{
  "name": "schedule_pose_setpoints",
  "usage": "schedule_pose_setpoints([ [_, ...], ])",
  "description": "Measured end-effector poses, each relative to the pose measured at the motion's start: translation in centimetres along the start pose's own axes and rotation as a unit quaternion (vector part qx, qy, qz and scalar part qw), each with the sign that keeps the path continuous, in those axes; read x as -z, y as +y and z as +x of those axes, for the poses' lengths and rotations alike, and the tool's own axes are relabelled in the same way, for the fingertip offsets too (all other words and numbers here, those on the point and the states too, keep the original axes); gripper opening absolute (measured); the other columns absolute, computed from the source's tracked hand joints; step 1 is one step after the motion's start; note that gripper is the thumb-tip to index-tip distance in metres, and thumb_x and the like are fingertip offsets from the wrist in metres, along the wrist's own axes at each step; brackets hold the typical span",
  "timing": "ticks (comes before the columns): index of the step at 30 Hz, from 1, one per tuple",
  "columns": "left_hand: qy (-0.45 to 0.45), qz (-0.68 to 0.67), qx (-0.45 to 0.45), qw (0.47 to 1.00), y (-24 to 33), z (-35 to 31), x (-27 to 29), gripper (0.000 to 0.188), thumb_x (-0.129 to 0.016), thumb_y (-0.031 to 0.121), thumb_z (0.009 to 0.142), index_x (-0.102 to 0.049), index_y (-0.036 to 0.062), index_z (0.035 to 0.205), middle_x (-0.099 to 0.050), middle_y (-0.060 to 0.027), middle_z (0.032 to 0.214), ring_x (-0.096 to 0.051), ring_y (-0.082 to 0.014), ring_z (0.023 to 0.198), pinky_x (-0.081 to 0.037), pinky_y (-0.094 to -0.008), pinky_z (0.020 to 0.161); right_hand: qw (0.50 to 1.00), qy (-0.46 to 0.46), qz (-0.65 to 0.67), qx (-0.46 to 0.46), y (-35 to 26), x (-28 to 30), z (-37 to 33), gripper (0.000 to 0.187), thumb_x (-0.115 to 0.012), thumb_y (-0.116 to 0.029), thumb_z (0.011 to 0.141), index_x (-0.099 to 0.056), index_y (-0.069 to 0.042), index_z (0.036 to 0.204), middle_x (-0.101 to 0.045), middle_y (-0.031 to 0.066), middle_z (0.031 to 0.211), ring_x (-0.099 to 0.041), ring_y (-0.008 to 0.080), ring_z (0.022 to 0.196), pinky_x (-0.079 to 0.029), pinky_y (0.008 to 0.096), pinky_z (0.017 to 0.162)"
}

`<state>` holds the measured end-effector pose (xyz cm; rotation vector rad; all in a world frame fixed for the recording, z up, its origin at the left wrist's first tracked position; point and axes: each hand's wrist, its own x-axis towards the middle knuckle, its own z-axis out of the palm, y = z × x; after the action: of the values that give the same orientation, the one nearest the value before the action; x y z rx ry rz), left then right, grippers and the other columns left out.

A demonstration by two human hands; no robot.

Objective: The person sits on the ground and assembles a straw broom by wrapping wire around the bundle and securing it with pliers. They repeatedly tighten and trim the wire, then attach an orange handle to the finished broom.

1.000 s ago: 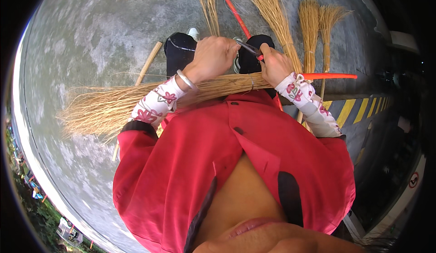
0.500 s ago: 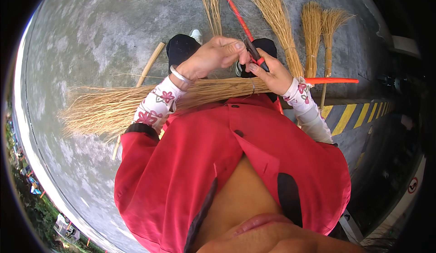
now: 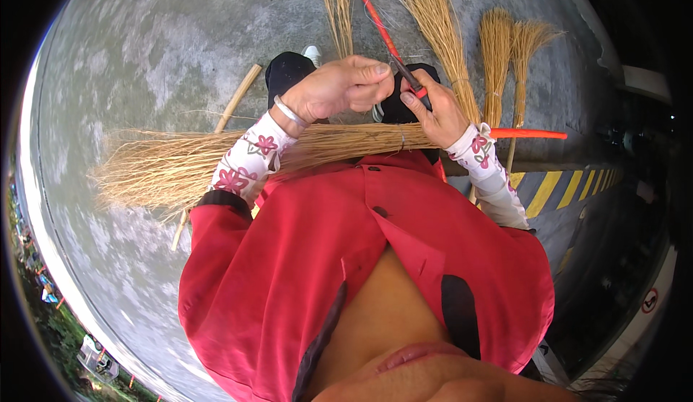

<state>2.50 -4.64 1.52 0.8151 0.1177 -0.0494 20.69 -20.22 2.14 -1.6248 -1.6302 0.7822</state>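
Note:
Across my lap lies a straw broom (image 3: 170, 164), its bristles fanned out to the left and its orange-red handle (image 3: 530, 133) sticking out to the right. A thin wire binding (image 3: 403, 141) circles the straw near the handle end. Above the broom, my right hand (image 3: 442, 117) is closed round pliers (image 3: 411, 84) with dark jaws and black-and-red grips. My left hand (image 3: 339, 88) is closed beside them, thumb pressed to the fingers; whatever is in that pinch is too small to make out. The plier jaws point up and left, apart from the left fingertips.
Ahead on the concrete floor lie several straw bundles (image 3: 440, 30) and a red stick (image 3: 377, 19) with a loop of thin wire near it. A pale wooden stick (image 3: 240, 97) passes under the broom at left. A yellow-and-black striped edge (image 3: 552, 191) runs at right.
My right hand has drawn the pliers slightly right and down, away from my left fingertips. The left hand stays nearly in place, still closed.

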Motion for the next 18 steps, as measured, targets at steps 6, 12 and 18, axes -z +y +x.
schedule_pose_setpoints([
  [6, -0.016, -0.033, -0.011, 0.999, -0.3, 0.0, 0.4, 0.042, -0.050, 0.038, 0.105, -0.059, 0.0046, 0.081, -0.025, 0.0105, 0.053, -0.022, -0.0050, 0.049, -0.020, -0.0237, 0.047, 0.999, 0.031, -0.035, 0.025, 0.1, -0.1, 0.5, 0.021, -0.058, -0.016, 0.100, -0.053, 0.001, 0.111, -0.060, 0.0175, 0.091, -0.061, 0.0358, 0.085, -0.048, 0.0390, 0.078],
  [12, -0.029, -0.040, -0.012, 0.999, 0.0, -0.1, 0.6, 0.042, -0.050, 0.038, 0.105, -0.059, 0.0053, 0.081, -0.025, 0.0106, 0.053, -0.022, -0.0046, 0.049, -0.019, -0.0233, 0.047, 0.997, 0.048, -0.066, 0.013, 0.0, -0.4, 0.8, 0.024, -0.067, -0.011, 0.092, -0.054, 0.000, 0.109, -0.062, 0.0217, 0.087, -0.062, 0.0439, 0.084, -0.049, 0.0452, 0.071],
  [18, 0.063, 0.223, -0.108, 0.967, 0.2, -0.1, 0.3, 0.040, -0.049, 0.033, 0.106, -0.061, 0.0035, 0.081, -0.040, 0.0050, 0.056, -0.034, -0.0085, 0.050, -0.029, -0.0259, 0.049, 0.996, 0.005, -0.079, -0.047, -0.4, 0.6, 0.9, 0.019, -0.064, -0.016, 0.095, -0.053, -0.001, 0.101, -0.057, 0.0153, 0.077, -0.057, 0.0364, 0.071, -0.046, 0.0408, 0.062],
])
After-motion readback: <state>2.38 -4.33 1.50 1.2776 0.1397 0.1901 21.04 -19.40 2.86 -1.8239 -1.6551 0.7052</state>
